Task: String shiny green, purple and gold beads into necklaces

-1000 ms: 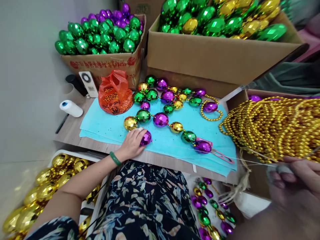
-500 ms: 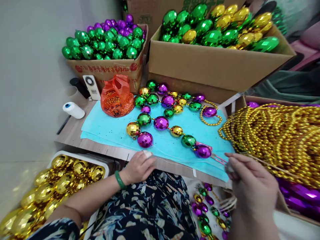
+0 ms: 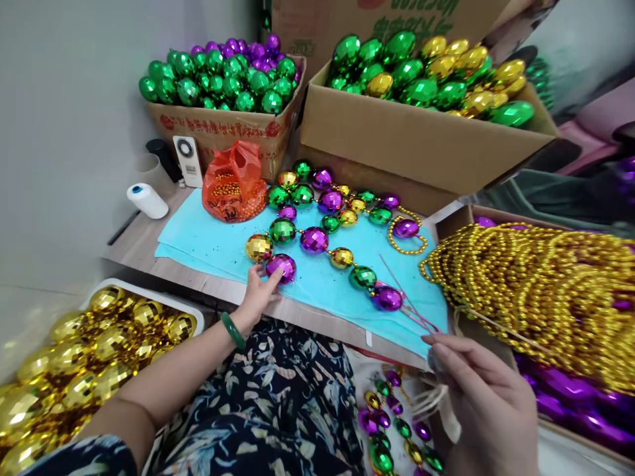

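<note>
My left hand [image 3: 258, 291], with a green bangle [image 3: 233, 330] at the wrist, grips a large faceted purple bead [image 3: 282, 266] at the near end of a bead string. Thumb and fingers are on its near side. A gold bead [image 3: 258, 247] and a green bead [image 3: 282, 231] adjoin it. From the purple bead a thin, faint thread [image 3: 342, 308] runs right, towards my right hand [image 3: 489, 390]. That hand is closed in a pinch on the thread, with something grey at its fingertips. Pink-handled scissors [image 3: 415, 313] lie on the blue cloth [image 3: 213, 248], beside another purple bead [image 3: 387, 298].
Boxes of green and purple balls [image 3: 225, 125] and of green and gold beads [image 3: 421, 142] stand behind. Gold bead strands [image 3: 536, 291] fill the right side. At left are a red bag [image 3: 233, 192], a thread spool [image 3: 147, 201] and a tub of gold balls [image 3: 69, 357].
My left hand has moved up and left from the table edge onto the purple bead and taken hold of it. My right hand stays pinched, slightly lower and further left in view.
</note>
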Motion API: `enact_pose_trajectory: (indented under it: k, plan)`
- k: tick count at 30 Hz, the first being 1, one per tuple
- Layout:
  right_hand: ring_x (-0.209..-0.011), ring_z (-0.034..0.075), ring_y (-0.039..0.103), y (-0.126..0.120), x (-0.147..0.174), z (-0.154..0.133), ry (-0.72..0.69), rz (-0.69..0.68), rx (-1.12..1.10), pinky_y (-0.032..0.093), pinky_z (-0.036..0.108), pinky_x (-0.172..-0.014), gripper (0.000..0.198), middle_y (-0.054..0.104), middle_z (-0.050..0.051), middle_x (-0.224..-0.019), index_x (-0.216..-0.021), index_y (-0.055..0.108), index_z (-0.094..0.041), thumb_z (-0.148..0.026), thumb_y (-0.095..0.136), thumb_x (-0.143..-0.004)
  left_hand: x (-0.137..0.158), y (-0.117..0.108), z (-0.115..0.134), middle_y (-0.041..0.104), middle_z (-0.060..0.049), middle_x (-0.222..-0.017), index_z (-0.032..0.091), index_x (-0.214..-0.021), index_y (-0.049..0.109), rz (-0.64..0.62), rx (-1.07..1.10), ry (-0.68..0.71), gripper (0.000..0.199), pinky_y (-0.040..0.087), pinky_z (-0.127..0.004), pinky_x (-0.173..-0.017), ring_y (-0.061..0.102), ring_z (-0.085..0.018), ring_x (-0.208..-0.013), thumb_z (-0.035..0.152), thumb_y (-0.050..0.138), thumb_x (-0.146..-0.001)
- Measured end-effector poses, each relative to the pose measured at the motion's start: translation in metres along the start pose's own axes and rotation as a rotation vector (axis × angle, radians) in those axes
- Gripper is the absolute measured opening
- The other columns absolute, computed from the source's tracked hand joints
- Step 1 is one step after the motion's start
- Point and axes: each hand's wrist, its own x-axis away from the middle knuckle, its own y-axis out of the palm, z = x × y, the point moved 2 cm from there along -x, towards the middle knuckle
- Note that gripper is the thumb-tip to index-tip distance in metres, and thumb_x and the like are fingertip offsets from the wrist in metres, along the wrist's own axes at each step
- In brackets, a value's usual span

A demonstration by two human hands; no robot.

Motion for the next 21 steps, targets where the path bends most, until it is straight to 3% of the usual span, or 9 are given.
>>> enact_pose_trajectory:
  k: [4,9,15,21]
  plan:
    - [-0.050,0.012,0.047,-0.004,0.015,0.008,0.048,-0.143,-0.065,0.036,0.022,-0.043,0.022,0.060,0.004,-0.060,-0.073,0.073,-0.018,-0.038,0.076,-0.065,-0.006,0.014,0.010,0.060,-0.009,-0.099,0.018,-0.105,0.042,-0.006,0.020,-0.068,0.059,0.052,-0.028,-0.052,0.056,-0.009,-0.055,0.050,0.075,-0.067]
    - [-0.055,0.013,0.051,0.021,0.027,0.022,0.008,-0.274,-0.010,0.038,0.022,-0.047,0.021,0.063,0.005,-0.063,-0.072,0.071,-0.017,-0.038,0.069,-0.072,-0.008,0.023,0.020,0.065,-0.005,-0.080,0.015,-0.093,0.057,-0.016,0.063,-0.083,0.050,0.051,-0.026,-0.057,0.058,-0.011,-0.060,0.041,0.082,-0.058]
    - [-0.057,0.015,0.054,0.032,0.031,0.039,0.005,-0.294,0.012,0.041,0.024,-0.052,0.024,0.061,0.003,-0.062,-0.071,0.067,-0.016,-0.040,0.064,-0.075,0.004,0.026,0.027,0.064,-0.003,-0.077,0.016,-0.091,0.063,-0.117,0.220,-0.171,0.031,0.053,-0.032,-0.060,0.060,-0.014,-0.059,0.034,0.074,-0.068]
    - [-0.061,0.016,0.056,0.030,0.035,0.047,-0.030,-0.337,0.083,0.043,0.025,-0.057,0.025,0.063,0.004,-0.065,-0.072,0.066,-0.016,-0.040,0.060,-0.078,0.024,0.034,0.032,0.064,-0.005,-0.081,0.017,-0.098,0.062,-0.200,0.335,-0.216,0.029,0.055,-0.034,-0.061,0.062,-0.016,-0.058,0.034,0.068,-0.075]
